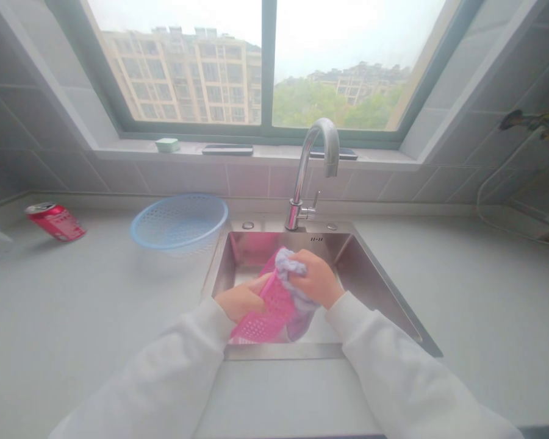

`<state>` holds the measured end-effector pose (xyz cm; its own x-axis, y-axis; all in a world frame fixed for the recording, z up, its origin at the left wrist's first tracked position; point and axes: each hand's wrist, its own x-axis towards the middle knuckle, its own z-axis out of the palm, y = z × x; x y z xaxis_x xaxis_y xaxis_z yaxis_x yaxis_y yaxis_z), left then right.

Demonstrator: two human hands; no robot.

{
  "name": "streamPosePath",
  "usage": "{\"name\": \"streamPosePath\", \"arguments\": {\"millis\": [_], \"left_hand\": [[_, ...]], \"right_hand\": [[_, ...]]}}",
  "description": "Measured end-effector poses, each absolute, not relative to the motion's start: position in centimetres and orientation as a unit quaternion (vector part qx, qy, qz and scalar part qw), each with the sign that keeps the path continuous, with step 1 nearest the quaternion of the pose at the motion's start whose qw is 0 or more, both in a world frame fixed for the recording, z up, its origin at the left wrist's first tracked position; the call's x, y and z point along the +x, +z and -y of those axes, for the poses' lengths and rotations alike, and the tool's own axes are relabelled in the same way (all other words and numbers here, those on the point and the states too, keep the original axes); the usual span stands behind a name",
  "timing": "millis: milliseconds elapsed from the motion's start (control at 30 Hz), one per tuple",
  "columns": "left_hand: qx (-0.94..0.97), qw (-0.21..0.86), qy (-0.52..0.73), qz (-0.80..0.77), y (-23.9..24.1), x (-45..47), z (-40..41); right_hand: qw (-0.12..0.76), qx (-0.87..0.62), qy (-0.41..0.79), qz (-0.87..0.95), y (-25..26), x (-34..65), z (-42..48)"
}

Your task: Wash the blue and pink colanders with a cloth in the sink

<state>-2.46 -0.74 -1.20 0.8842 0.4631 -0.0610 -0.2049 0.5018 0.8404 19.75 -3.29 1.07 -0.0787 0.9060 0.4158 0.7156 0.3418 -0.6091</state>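
Note:
Over a stainless steel sink, my left hand grips the edge of a pink perforated plastic basket. My right hand is closed on a lavender cloth, pressing it against the basket. The cloth hangs over the basket's far side and hides part of it. A blurry pink patch shows on the sink's back wall, and I cannot tell whether it is an object or a reflection.
A chrome faucet arches over the sink's back edge. Left of the sink stand a blue perforated plastic basket and a red drink can lying on its side. A pale green soap bar sits on the windowsill behind.

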Motion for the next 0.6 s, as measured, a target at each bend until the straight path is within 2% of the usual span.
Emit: {"name": "streamPosePath", "arguments": {"millis": [133, 300, 367, 600], "left_hand": [[0.473, 0.855, 0.161, -0.14, -0.8, -2.4, 1.3], [0.49, 0.835, 0.205, -0.144, -0.5, -2.3, 1.0], [0.508, 0.819, 0.223, -0.148, -0.5, -2.3, 0.8], [0.462, 0.864, 0.146, -0.133, 0.2, -3.0, 1.5]], "right_hand": [[0.42, -0.587, 0.128, 0.68, 1.2, 21.8, 2.4], [0.325, -0.405, 0.078, 0.851, 1.8, 19.0, 5.1], [0.305, -0.378, 0.052, 0.872, 1.7, 17.9, 5.6], [0.462, -0.586, 0.122, 0.654, 0.9, 21.4, 2.1]]}}
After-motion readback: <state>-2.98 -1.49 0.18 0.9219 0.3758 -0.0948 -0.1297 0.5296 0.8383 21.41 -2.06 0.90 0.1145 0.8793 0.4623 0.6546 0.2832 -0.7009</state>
